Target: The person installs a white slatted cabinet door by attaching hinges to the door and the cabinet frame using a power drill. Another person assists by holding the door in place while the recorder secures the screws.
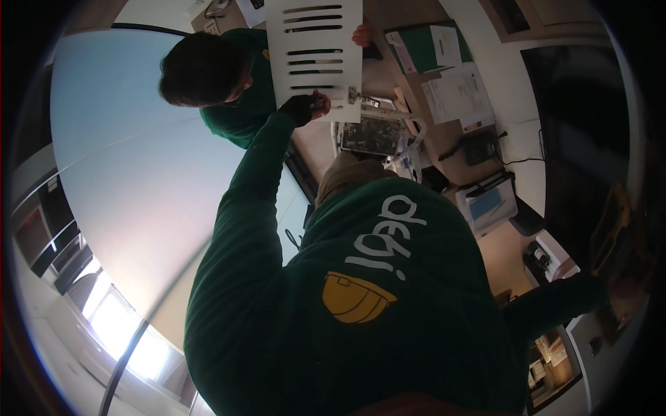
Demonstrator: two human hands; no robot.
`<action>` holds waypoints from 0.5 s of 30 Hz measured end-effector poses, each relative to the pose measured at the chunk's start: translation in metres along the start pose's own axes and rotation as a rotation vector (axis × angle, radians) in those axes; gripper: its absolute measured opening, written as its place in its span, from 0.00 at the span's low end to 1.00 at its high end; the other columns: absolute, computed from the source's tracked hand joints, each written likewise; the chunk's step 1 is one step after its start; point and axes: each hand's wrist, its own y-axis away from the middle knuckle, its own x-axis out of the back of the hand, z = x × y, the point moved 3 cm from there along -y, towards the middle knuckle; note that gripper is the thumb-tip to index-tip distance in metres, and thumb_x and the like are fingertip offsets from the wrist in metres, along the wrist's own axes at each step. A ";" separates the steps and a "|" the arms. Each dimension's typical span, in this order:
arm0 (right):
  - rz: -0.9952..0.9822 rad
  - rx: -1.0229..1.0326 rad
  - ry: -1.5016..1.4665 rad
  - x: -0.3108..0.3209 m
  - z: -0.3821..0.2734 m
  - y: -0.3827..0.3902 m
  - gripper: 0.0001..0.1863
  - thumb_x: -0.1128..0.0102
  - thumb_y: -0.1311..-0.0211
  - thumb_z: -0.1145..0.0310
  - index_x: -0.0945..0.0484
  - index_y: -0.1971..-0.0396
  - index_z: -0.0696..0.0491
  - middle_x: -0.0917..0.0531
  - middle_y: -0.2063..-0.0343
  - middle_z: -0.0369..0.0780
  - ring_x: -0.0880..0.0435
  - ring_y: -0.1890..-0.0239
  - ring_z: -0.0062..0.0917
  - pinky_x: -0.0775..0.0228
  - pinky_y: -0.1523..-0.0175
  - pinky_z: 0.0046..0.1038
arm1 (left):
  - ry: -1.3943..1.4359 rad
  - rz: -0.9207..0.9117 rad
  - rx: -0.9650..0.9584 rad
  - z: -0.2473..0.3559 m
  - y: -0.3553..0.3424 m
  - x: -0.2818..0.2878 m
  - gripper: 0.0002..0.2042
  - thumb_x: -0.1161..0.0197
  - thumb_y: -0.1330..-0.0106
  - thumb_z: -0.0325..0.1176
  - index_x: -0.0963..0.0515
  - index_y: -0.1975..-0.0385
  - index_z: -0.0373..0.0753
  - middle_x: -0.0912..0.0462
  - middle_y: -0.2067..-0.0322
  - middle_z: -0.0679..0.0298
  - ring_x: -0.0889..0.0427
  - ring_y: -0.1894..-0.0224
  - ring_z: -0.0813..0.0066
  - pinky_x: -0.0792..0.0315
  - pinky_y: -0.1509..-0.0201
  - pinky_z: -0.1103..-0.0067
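Observation:
My left hand (305, 107), in a dark glove with bare fingertips, grips the lower part of a white board (312, 41) with rows of long slots. A small metal fitting (352, 95) sits at the board's lower right edge, beside my hand. A co-worker (208, 76) in green is behind the board, with a hand (361, 35) at its right edge. My right hand (623, 295) is out at the dim right rim, closed on a yellow-framed tool (612, 229), whose details are hard to make out.
A stepladder's dirty top (368, 135) is below the board. To the right, a desk (433, 145) bears papers (458, 97), a phone (479, 149) and trays (489, 201), beside a dark screen (576, 139). A large pale panel (132, 173) fills the left.

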 end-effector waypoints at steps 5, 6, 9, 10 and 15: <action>0.001 -0.019 -0.004 0.001 0.006 -0.009 0.25 0.53 0.24 0.51 0.31 0.42 0.57 0.22 0.71 0.37 0.27 0.75 0.20 0.31 0.68 0.25 | 0.186 -0.097 0.082 -0.044 -0.008 0.000 0.05 0.37 0.35 0.30 0.25 0.63 0.46 0.23 0.65 0.73 0.27 0.52 0.79 0.37 0.39 0.81; 0.000 -0.016 -0.005 0.002 0.005 -0.007 0.25 0.53 0.24 0.51 0.30 0.42 0.56 0.22 0.71 0.37 0.27 0.75 0.20 0.31 0.68 0.25 | 0.149 -0.093 0.054 -0.045 -0.011 0.001 0.05 0.36 0.35 0.31 0.25 0.63 0.47 0.23 0.64 0.73 0.28 0.52 0.79 0.38 0.39 0.81; 0.008 -0.008 0.006 0.004 0.004 -0.001 0.25 0.53 0.24 0.51 0.30 0.42 0.56 0.22 0.71 0.37 0.26 0.75 0.20 0.31 0.68 0.25 | 0.195 -0.138 0.108 -0.034 -0.016 0.002 0.05 0.37 0.35 0.31 0.26 0.62 0.45 0.24 0.65 0.70 0.27 0.54 0.75 0.35 0.40 0.76; 0.008 -0.006 0.004 0.004 0.003 -0.001 0.25 0.53 0.24 0.51 0.30 0.42 0.56 0.22 0.71 0.37 0.26 0.75 0.20 0.31 0.68 0.25 | 0.481 -0.083 0.200 -0.030 -0.018 0.001 0.05 0.39 0.35 0.30 0.27 0.63 0.44 0.24 0.66 0.69 0.26 0.56 0.73 0.33 0.42 0.74; 0.013 0.000 0.003 0.002 0.011 0.003 0.25 0.52 0.24 0.50 0.30 0.43 0.56 0.22 0.72 0.37 0.26 0.75 0.20 0.31 0.69 0.25 | 0.918 0.157 0.313 -0.022 -0.009 0.005 0.08 0.40 0.36 0.36 0.27 0.60 0.44 0.23 0.63 0.66 0.24 0.59 0.70 0.30 0.46 0.71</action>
